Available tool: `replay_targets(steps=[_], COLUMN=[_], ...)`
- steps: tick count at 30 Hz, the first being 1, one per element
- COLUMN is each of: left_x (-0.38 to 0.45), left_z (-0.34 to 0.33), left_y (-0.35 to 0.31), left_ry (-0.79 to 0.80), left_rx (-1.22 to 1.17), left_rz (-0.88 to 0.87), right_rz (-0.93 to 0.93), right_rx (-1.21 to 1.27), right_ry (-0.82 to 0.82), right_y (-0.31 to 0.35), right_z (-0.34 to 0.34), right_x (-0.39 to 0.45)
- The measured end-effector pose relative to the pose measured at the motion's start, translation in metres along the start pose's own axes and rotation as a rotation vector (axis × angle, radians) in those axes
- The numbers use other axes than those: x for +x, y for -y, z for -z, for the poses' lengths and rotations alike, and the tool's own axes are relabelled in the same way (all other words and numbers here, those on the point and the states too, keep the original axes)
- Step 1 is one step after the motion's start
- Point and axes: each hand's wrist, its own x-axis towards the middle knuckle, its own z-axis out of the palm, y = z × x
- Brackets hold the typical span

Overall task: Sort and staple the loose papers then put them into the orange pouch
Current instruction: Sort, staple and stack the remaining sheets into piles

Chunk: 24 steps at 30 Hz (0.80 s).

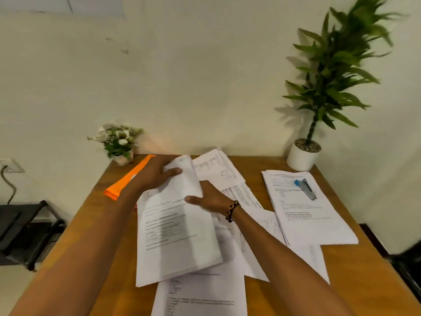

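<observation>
I see both hands at frame centre on one sheaf [175,226] of printed pages. My left hand [157,173] grips its far edge, thumb curled over the top sheet; my right hand [210,198], beaded bracelet [232,210] at the wrist, pinches the sheaf's right edge — thumb on top, fingers hidden beneath. More loose papers [241,195] lie fanned under and to the right of it on the bench [355,270]. A separate stack [305,215] sits at right, a blue stapler [305,188] resting on it. The orange pouch [127,179] lies flat left of centre, partly behind my left wrist — near a small flower pot [120,144]. A tall plant [330,71] stands upper right.
</observation>
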Motion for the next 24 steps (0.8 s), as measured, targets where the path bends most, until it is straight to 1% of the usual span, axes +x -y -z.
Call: replay_targets(steps=[2,3,5,6,7,9,10,11,12,13,14,16,18,21,24], left_x=[0.003,0.004,0.007,0.008,0.009,0.009,0.010,0.011,0.012,0.013,0.014,0.014,0.013,0.009,0.005], left_z=[-0.014,-0.021,-0.035,-0.042,-0.049,-0.063,-0.070,-0.077,-0.085,-0.091,-0.098,-0.112,-0.123,-0.131,-0.134], left_y=[-0.009,-0.010,-0.013,-0.011,-0.012,-0.012,-0.012,-0.014,-0.013,-0.015,-0.019,-0.021,-0.022,-0.022,-0.024], left_ry=[0.104,0.143,0.213,0.240,0.264,0.279,0.290,0.300,0.304,0.300,0.296,0.303,0.332,0.336,0.334], left_rx=[-0.066,-0.076,-0.092,-0.099,-0.091,-0.053,-0.038,-0.029,-0.025,-0.012,0.006,0.055,0.085,0.088,0.086], left_rz=[0.004,0.021,0.033,0.042,0.056,0.060,0.054,0.058,0.065,0.073,0.076,0.092,0.121,0.175,0.191], right_rz=[-0.054,-0.086,-0.116,-0.104,-0.096,-0.110,-0.134,-0.158,-0.175,-0.185,-0.186,-0.172,-0.184,-0.181,-0.214], right_rx=[0.017,0.048,0.147,0.142,0.079,-0.144,-0.275,-0.401,-0.523,-0.632,-0.713,-0.814,-0.827,-0.761,-0.708], right_ry=[-0.015,-0.062,-0.209,-0.303,-0.412,-0.607,-0.669,-0.694,-0.680,-0.631,-0.582,-0.540,-0.562,-0.629,-0.613], right_y=[-0.010,-0.014,-0.023,-0.032,-0.038,-0.055,-0.061,-0.067,-0.069,-0.071,-0.072,-0.073,-0.073,-0.071,-0.066], right_z=[0.002,0.004,0.014,0.021,0.029,0.040,0.042,0.040,0.034,0.025,0.015,-0.003,-0.014,-0.016,-0.013], right_x=[-0.015,-0.021,-0.034,-0.040,-0.047,-0.059,-0.066,-0.073,-0.080,-0.086,-0.092,-0.102,-0.108,-0.111,-0.111])
